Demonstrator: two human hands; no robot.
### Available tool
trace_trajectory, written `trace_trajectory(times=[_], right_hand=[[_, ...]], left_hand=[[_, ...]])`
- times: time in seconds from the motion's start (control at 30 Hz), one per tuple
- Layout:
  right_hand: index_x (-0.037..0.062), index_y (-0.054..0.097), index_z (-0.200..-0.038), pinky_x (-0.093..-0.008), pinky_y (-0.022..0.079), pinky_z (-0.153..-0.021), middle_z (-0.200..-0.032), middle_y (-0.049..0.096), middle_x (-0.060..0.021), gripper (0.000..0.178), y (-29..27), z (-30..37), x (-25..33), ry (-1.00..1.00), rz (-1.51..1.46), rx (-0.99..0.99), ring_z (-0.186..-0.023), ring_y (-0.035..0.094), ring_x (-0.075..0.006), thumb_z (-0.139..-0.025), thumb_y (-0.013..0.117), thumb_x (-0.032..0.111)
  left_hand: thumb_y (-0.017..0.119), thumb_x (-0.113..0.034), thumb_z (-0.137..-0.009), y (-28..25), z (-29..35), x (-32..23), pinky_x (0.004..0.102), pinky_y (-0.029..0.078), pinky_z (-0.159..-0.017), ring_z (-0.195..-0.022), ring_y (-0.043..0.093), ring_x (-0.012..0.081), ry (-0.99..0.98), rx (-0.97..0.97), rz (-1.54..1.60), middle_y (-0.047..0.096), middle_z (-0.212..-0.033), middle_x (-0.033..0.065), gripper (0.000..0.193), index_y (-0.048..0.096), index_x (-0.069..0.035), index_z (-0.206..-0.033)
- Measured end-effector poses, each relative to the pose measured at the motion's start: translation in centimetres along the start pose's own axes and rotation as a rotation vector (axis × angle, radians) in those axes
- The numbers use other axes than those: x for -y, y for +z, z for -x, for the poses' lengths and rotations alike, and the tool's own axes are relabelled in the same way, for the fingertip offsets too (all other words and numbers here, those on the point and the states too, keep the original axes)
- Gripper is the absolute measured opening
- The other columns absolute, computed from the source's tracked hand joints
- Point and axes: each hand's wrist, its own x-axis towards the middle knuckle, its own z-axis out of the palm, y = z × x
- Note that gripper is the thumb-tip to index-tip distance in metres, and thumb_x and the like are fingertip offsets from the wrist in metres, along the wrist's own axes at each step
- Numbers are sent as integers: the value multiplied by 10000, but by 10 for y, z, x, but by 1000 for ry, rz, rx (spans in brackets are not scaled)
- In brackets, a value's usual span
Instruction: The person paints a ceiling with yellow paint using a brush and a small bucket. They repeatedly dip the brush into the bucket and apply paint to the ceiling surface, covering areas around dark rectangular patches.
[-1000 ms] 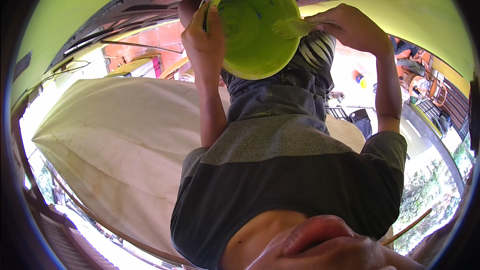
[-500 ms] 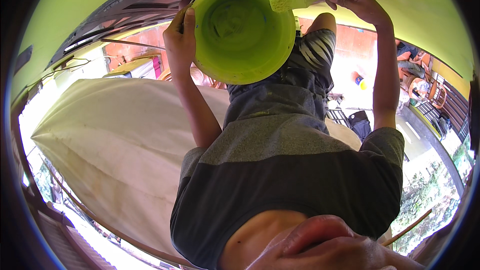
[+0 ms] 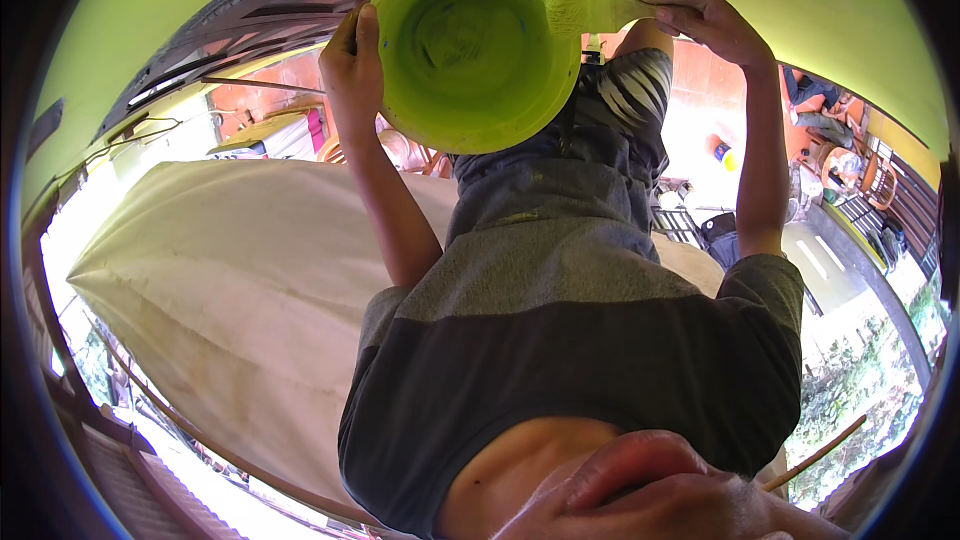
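A round basin (image 3: 455, 120), coated inside with lime-green paint and dark marks on its bottom, is held up in front of me. My left hand (image 3: 354, 65) grips its left rim, thumb on the near side and fingers mostly hidden behind it. Pinched by its handle in my right hand (image 3: 710, 25) is a wide paintbrush (image 3: 590, 8), covered in the same green paint. The bristles overlap the basin's right rim in view; whether they touch it I cannot tell.
Lime-green walls (image 3: 850, 30) rise at both sides. A large beige sheet (image 3: 240, 290) spreads at the left. Far below on the right, another person (image 3: 825, 110) sits near wooden chairs (image 3: 878, 183). A dark bag (image 3: 720, 237) and a blue-and-yellow container (image 3: 724, 155) are on the floor.
The basin has shifted slightly up and left. The brush has moved a little right and down, its bristles now reaching less far over the basin. Both hands keep their holds.
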Motion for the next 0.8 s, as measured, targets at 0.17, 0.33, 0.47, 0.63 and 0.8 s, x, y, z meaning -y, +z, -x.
trace_trajectory(times=[0.17, 0.33, 0.47, 0.63, 0.8], right_hand=[[37, 638, -1395, -295, 542, -932, -1133, 736, -89, 387, 28, 7, -17, 159, -143, 27, -987, 665, -143, -1035, 614, 177], [38, 631, -1404, -223, 443, -717, -885, 638, 8, 386, 56, 20, -17, 80, -286, 2, -776, 529, -59, -1050, 612, 190], [-6, 586, -1425, -216, 303, -530, -746, 493, 63, 460, 87, 24, -15, 119, -482, -9, -600, 374, -29, -1065, 583, 281], [-91, 530, -1402, -217, 259, -518, -751, 508, 13, 618, 106, 33, -10, -42, -915, 36, -575, 357, -41, -1045, 581, 410], [-115, 496, -1372, -247, 317, -499, -714, 541, -31, 579, 105, 42, 2, -347, -1257, 139, -566, 430, -82, -1039, 582, 351]], left_hand=[[582, -322, -1055, 5, -4, 0, 286, 402, -594, -655, 465, 79, 54, -123, 2, 603, -702, 24, 394, 724, 45, -1070], [572, -324, -1054, 6, -4, -3, 293, 422, -605, -663, 489, 88, 36, -157, -15, 640, -725, 46, 398, 724, 43, -1062], [559, -315, -1061, 6, -4, -7, 300, 437, -616, -677, 510, 93, 86, -204, -54, 661, -751, 50, 392, 721, 42, -1073], [541, -314, -1072, -8, 2, -14, 329, 477, -663, -703, 556, 109, -9, -201, -43, 692, -788, 74, 399, 720, 40, -1113], [531, -328, -1075, -15, 1, -16, 339, 486, -674, -716, 574, 119, 28, -223, -142, 709, -814, 116, 417, 719, 36, -1149]])
